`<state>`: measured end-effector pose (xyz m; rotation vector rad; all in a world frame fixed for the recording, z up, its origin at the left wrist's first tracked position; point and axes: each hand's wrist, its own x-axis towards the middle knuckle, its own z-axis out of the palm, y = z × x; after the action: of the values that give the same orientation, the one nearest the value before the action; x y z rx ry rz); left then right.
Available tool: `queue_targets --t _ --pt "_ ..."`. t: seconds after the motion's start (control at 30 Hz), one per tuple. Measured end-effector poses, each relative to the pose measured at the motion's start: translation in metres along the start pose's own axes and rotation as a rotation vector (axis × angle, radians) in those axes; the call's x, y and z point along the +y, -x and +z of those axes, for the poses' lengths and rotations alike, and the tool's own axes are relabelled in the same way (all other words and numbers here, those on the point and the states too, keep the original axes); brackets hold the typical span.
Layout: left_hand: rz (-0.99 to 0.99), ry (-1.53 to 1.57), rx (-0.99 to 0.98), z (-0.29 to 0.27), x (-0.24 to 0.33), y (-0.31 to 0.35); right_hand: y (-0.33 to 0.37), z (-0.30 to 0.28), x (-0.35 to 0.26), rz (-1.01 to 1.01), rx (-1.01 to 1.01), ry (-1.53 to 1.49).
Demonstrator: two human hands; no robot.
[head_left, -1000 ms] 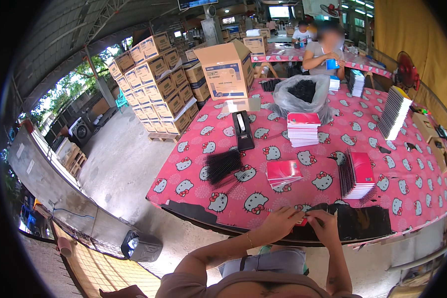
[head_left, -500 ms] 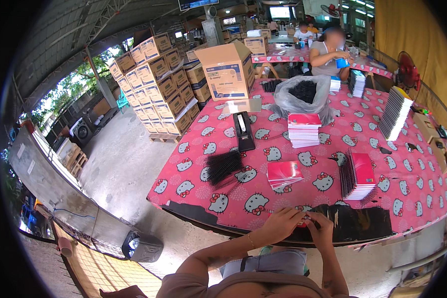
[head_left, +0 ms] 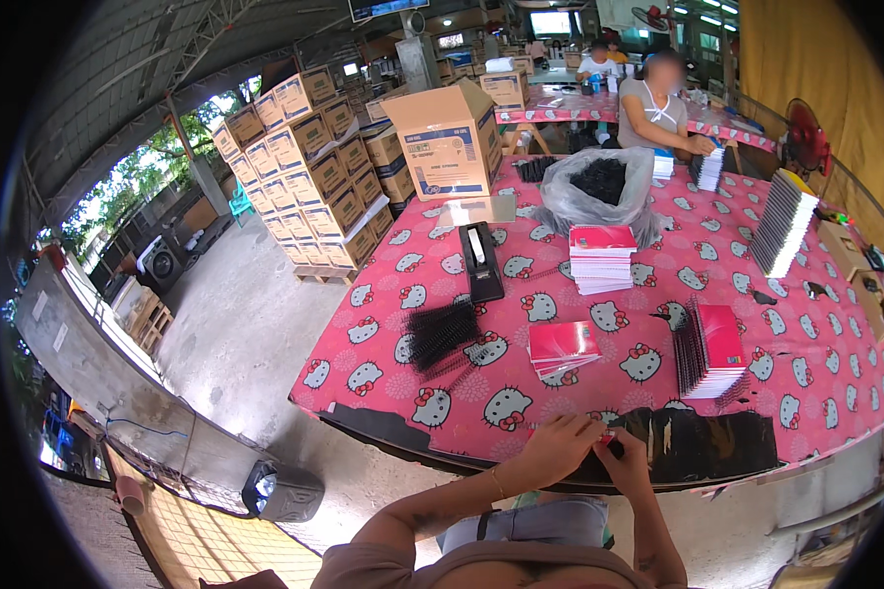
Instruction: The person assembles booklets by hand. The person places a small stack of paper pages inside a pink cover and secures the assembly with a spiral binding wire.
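At the near edge of the table, my left hand is closed, its back covering most of what it holds. My right hand pinches beside it, the two hands nearly touching. Between them a small red thing with a black part shows, mostly hidden by the fingers; its kind cannot be told. Just beyond lies a low stack of red-covered notepads. Black spiral binding coils lie in a pile to the left. To the right stands a row of red notepads with black coils.
The table has a pink patterned cover, torn to black at the front. On it are a taller notepad stack, a black tape dispenser, a plastic bag of black coils and an open carton. A co-worker is across.
My right hand has shifted slightly down and turned, and a black part now shows by its fingers. My left hand stays nearly in place. The co-worker's hand has moved to a notepad row.
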<state>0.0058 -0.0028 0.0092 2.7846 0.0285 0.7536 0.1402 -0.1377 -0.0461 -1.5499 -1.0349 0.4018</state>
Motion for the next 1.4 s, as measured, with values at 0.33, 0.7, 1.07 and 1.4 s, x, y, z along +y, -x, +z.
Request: queue_targets --t 0.33,0.7,1.07,1.4 --pt "0.006 -0.015 0.056 0.009 0.002 0.003 -0.002 0.001 0.001 0.016 -0.026 0.029" --pt "0.003 -0.028 0.015 0.007 0.002 -0.004 -0.002 0.002 0.002 -0.021 0.043 0.118" --pt "-0.102 0.009 0.068 -0.003 -0.001 -0.013 -0.001 0.009 0.002 -0.108 0.228 -0.059" --pt "-0.347 0.820 -0.012 -0.034 0.011 -0.024 0.000 0.028 -0.039 0.043 0.298 -0.483"
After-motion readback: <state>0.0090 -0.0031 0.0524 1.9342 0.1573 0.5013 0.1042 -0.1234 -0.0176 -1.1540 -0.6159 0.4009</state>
